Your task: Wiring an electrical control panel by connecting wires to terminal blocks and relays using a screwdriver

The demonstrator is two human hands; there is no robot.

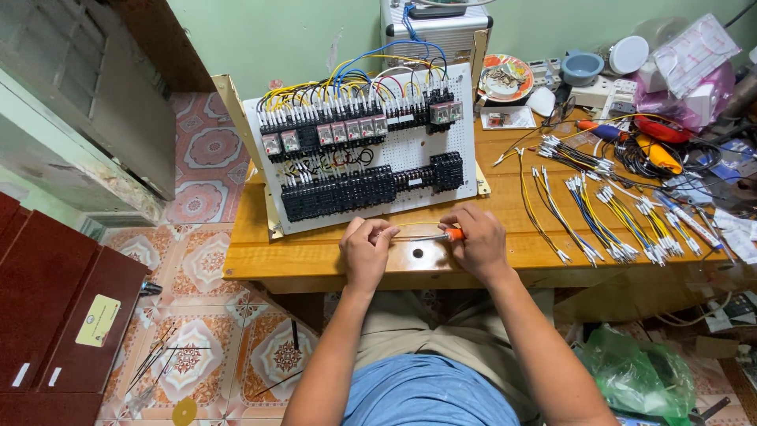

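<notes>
at a wooden table (315, 256), the right hand (477, 241) grips an orange-handled screwdriver (441, 234), its tip at the wire (410, 225) pinched by the left hand (367, 252), below the relay panel (363, 146); tightening seems underway, needing steady alignment

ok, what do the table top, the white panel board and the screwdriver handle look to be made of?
Table top: wood, by the visible grain, with a glossy varnish that shows glare. White panel board: matte white perforated sheet, metal or plastic, can't tell. Screwdriver handle, held in the right hand: looks like shiny orange plastic.
</notes>
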